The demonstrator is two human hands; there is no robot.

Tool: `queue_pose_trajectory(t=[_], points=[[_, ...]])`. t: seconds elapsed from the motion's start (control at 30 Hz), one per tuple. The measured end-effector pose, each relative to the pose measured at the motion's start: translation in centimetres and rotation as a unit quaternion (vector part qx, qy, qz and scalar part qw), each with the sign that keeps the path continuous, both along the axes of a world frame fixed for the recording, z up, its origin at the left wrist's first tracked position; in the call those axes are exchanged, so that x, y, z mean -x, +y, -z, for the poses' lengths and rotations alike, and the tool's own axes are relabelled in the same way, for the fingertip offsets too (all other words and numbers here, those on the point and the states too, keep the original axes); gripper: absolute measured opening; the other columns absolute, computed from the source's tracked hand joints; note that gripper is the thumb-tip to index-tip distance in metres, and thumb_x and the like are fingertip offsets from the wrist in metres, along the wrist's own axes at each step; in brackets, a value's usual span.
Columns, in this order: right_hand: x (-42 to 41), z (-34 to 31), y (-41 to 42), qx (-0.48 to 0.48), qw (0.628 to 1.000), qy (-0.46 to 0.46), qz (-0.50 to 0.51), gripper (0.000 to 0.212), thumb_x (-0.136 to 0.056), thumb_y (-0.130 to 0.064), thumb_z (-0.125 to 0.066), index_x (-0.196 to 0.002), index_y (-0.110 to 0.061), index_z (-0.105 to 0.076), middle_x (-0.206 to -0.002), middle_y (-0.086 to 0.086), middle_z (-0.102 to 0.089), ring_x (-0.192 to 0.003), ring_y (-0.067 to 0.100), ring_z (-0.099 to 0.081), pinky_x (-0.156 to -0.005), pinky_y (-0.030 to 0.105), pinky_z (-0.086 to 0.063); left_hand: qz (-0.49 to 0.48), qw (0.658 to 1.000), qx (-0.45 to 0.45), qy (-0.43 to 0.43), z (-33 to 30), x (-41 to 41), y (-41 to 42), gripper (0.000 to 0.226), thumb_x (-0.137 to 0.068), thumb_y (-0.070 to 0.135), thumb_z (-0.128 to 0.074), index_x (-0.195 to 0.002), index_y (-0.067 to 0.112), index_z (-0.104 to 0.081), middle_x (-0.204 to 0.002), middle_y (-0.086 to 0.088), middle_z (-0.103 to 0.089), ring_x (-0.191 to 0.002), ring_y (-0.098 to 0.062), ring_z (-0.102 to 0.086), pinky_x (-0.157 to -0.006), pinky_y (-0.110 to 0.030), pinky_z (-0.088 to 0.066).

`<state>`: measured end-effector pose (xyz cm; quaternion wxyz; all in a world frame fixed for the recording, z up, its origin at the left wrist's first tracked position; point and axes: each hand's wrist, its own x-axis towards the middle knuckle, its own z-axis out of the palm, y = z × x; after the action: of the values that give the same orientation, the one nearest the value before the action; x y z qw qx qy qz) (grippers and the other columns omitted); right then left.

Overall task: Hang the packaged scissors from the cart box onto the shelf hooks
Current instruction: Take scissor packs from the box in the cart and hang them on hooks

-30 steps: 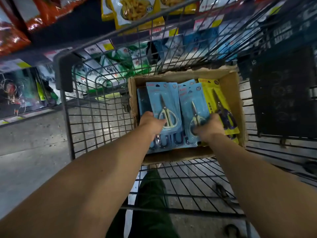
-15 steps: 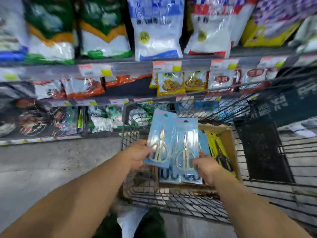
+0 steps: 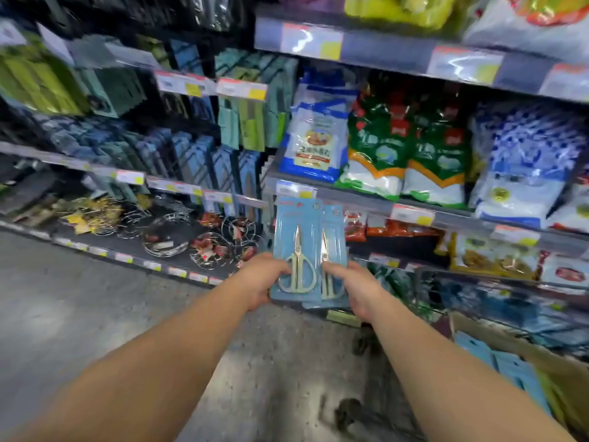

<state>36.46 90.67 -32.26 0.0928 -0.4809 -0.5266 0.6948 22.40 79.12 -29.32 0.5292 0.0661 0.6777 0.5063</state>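
Scissors in light-blue card packages (image 3: pixel 298 250), a small overlapping stack, stand upright in front of the shelving, held off the floor. I see my left hand (image 3: pixel 259 280) with fingers clamped on the front pack's lower left edge, my right hand (image 3: pixel 357 287) pinching the lower right. Cardboard cart box (image 3: pixel 554 374) sits at lower right, holding more blue packs.

I'm seeing the blue card-backed scissors packs (image 3: pixel 298 250) catching light on glossy clear plastic, with pale metal blades shining inside. The brown cardboard cart box (image 3: pixel 561 371) is looking matt. The speckled grey floor (image 3: pixel 79 314) is gleaming smooth, and the white-and-green plastic bags (image 3: pixel 404 161) are glinting.
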Motion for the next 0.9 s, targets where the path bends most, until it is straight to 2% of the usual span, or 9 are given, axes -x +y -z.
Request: queue_pose_trajectory(t=[0.07, 0.13, 0.33, 0.4, 0.5, 0.57, 0.63, 0.77, 0.9], points=[[5.5, -2.3, -3.7, -0.025, 0.999, 0.025, -0.039, 0.026, -0.08, -0.02, -0.078, -0.104, -0.022, -0.067, -0.106, 0.002, -0.071, -0.097, 0.021, -0.066, -0.091, 0.045, -0.053, -0.017, 1.0, 0.009, -0.005, -1.6, 5.1, -4.1, 0.011, -0.089, 0.006, -0.064, -0.1, 0.008, -0.068, -0.084, -0.012, -0.076, -0.076, -0.027, -0.074, -0.068, -0.043, -0.062], [10.4, -3.4, -6.4, -0.043, 0.996, 0.033, -0.075, 0.025, -0.08, -0.016, -0.078, -0.1, -0.023, -0.066, -0.104, 0.003, -0.071, -0.09, 0.017, -0.066, -0.083, 0.039, -0.055, -0.039, 0.999, 0.014, 0.014, -2.2, 9.6, -7.4, 0.03, -0.086, 0.02, -0.074, -0.113, 0.008, -0.069, -0.104, -0.014, -0.076, -0.098, -0.03, -0.072, -0.09, -0.05, -0.056], [22.1, -5.4, -10.7, -0.09, 0.986, 0.036, -0.137, 0.019, -0.077, -0.016, -0.081, -0.083, -0.026, -0.066, -0.096, 0.003, -0.073, -0.088, 0.02, -0.068, -0.089, 0.037, -0.054, -0.131, 0.984, 0.013, 0.123, -0.7, 19.5, -13.1, 0.087, -0.04, 0.055, -0.093, -0.113, 0.013, -0.068, -0.107, -0.005, -0.075, -0.098, -0.024, -0.071, -0.094, -0.044, -0.055], [24.8, -5.2, -10.8, -0.094, 0.984, 0.039, -0.144, 0.025, -0.075, -0.024, -0.082, -0.097, -0.021, -0.068, -0.097, 0.0, -0.072, -0.09, 0.018, -0.067, -0.091, 0.037, -0.052, -0.158, 0.98, -0.009, 0.12, -1.8, 21.1, -13.7, 0.075, -0.05, 0.045, -0.092, -0.112, 0.01, -0.068, -0.106, -0.007, -0.075, -0.093, -0.022, -0.071, -0.085, -0.037, -0.057], [28.3, -4.7, -9.9, -0.092, 0.986, 0.034, -0.134, 0.065, -0.071, -0.042, -0.081, -0.127, -0.016, -0.059, -0.121, 0.002, -0.066, -0.109, 0.023, -0.063, -0.099, 0.043, -0.048, -0.21, 0.969, -0.021, 0.126, -3.1, 23.4, -13.3, 0.032, -0.078, 0.025, -0.083, -0.101, 0.011, -0.066, -0.099, -0.007, -0.072, -0.082, -0.017, -0.067, -0.065, -0.027, -0.049], [30.5, -4.3, -8.8, -0.088, 0.988, 0.044, -0.122, 0.085, -0.063, -0.053, -0.08, -0.135, -0.017, -0.051, -0.132, 0.002, -0.059, -0.119, 0.025, -0.057, -0.103, 0.048, -0.045, -0.233, 0.962, -0.028, 0.138, -3.1, 25.3, -12.7, 0.024, -0.082, 0.028, -0.08, -0.094, 0.014, -0.064, -0.094, -0.003, -0.069, -0.078, -0.014, -0.063, -0.061, -0.026, -0.046], [32.8, -3.8, -7.5, -0.096, 0.987, 0.051, -0.12, 0.101, -0.054, -0.063, -0.078, -0.139, -0.018, -0.047, -0.138, 0.003, -0.055, -0.123, 0.026, -0.054, -0.104, 0.051, -0.044, -0.252, 0.956, -0.023, 0.146, -3.1, 27.5, -11.9, 0.04, -0.081, 0.039, -0.079, -0.104, 0.012, -0.061, -0.106, -0.005, -0.067, -0.088, -0.019, -0.062, -0.07, -0.029, -0.046], [37.0, -4.2, -5.0, -0.089, 0.989, 0.048, -0.103, 0.094, -0.066, -0.058, -0.076, -0.144, -0.018, -0.04, -0.146, 0.004, -0.047, -0.129, 0.03, -0.048, -0.103, 0.054, -0.045, -0.283, 0.95, -0.004, 0.131, -3.9, 31.9, -10.2, 0.077, -0.079, 0.052, -0.076, -0.135, 0.007, -0.049, -0.133, -0.005, -0.053, -0.123, -0.032, -0.051, -0.096, -0.043, -0.04], [40.6, -4.1, -2.9, -0.085, 0.99, 0.054, -0.095, 0.082, -0.076, -0.051, -0.074, -0.144, -0.018, -0.04, -0.145, 0.004, -0.047, -0.128, 0.028, -0.049, -0.104, 0.051, -0.044, -0.281, 0.949, 0.009, 0.145, -4.2, 35.5, -8.7, 0.077, -0.071, 0.061, -0.078, -0.126, 0.011, -0.059, -0.127, -0.009, -0.062, -0.111, -0.031, -0.058, -0.1, -0.051, -0.048]])
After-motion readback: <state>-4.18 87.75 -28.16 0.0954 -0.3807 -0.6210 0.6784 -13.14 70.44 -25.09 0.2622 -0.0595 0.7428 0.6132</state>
